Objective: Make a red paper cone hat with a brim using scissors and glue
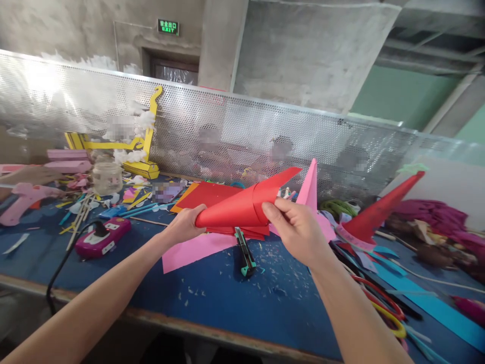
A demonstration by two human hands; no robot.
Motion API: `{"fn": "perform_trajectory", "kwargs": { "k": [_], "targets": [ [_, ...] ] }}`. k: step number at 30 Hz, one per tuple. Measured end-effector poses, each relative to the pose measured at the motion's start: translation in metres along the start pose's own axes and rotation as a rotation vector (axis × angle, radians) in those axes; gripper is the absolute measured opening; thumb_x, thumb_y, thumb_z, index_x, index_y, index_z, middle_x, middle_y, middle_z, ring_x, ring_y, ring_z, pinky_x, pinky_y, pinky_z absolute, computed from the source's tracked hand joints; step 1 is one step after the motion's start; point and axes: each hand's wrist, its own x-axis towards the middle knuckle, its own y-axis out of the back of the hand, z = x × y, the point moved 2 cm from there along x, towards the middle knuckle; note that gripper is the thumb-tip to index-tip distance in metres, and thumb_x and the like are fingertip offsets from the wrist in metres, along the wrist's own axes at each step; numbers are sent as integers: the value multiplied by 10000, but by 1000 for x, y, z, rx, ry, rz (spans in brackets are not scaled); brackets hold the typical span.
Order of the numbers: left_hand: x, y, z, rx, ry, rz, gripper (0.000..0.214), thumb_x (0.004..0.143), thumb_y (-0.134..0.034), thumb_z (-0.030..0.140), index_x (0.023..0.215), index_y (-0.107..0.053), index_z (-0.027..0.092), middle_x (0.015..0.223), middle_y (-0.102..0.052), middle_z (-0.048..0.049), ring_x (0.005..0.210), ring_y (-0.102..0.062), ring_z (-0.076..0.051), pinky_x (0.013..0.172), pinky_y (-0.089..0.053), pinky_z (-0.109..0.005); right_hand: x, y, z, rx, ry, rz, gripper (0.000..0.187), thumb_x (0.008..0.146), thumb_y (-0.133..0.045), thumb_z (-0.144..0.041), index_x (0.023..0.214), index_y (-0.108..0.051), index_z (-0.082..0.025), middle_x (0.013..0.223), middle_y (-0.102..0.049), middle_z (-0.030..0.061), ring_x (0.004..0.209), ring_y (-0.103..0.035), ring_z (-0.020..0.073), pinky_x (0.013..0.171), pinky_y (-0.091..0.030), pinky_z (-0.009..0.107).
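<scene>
A sheet of red paper rolled into a cone is held up above the blue table. My left hand is closed round its narrow end. At the wide end, my right hand pinches the edge between thumb and fingers, and a pointed flap sticks out past it. Below the cone lies a black and green utility knife with its blade showing. Pink paper lies flat under the left hand, and red and orange sheets are stacked behind the cone.
A pink paper cone and a red cone hat stand to the right. On the left are a purple power strip, a glass jar and a pink glue gun beside another person's hand. A perforated metal screen runs behind.
</scene>
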Motion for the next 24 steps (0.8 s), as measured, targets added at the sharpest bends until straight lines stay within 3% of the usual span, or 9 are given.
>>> {"fn": "perform_trajectory", "kwargs": {
  "k": [4, 9, 14, 16, 18, 21, 24],
  "targets": [
    [0, 0, -3, 25, 12, 25, 223, 623, -680, 123, 803, -608, 234, 596, -526, 30, 557, -513, -177, 567, -251, -242, -1, -1, 6, -76, -43, 170, 438, 910, -475, -348, 589, -201, -229, 515, -184, -65, 460, -216, 81, 436, -171, 255],
    [2, -5, -1, -63, 12, -49, 208, 633, -721, 152, 809, -636, 225, 636, -572, 11, 612, -561, -181, 570, -293, -225, 4, 2, 11, 0, -74, 171, 434, 898, -503, -354, 581, -236, -226, 521, -204, -64, 472, -220, 83, 441, -170, 257],
    [13, -7, 16, -265, 40, -381, 231, 650, -760, 215, 872, -701, 197, 575, -606, 3, 425, -504, -128, 436, -324, -208, 29, 8, 28, 142, -126, 80, 287, 861, -577, -344, 622, -522, -194, 552, -411, -38, 512, -356, 96, 467, -256, 252],
    [20, -7, 24, -332, 70, -554, 140, 673, -764, 272, 763, -709, 180, 464, -553, 0, 323, -430, -119, 344, -282, -215, 46, 12, 38, 229, -187, 93, 221, 812, -626, -274, 614, -590, -183, 562, -487, -28, 532, -423, 102, 488, -308, 256],
    [25, -7, 32, -415, 80, -692, 165, 696, -753, 305, 612, -671, 189, 455, -551, -23, 319, -452, -127, 324, -328, -225, 62, 17, 48, 351, -280, 129, 185, 760, -649, -189, 579, -618, -171, 538, -538, -20, 526, -478, 107, 494, -345, 266],
    [31, -10, 37, -533, 90, -812, 201, 720, -738, 313, 576, -650, 204, 488, -563, -32, 359, -501, -139, 354, -428, -245, 80, 21, 57, 430, -375, 127, 174, 742, -625, -103, 574, -664, -130, 514, -598, 14, 517, -559, 115, 510, -381, 287],
    [33, -13, 36, -612, 134, -877, 185, 703, -760, 318, 603, -657, 202, 509, -562, -37, 358, -483, -137, 351, -440, -262, 85, 23, 61, 426, -368, 124, 182, 736, -608, -49, 582, -691, -99, 529, -644, 43, 526, -603, 108, 536, -405, 298]
  ]
}}
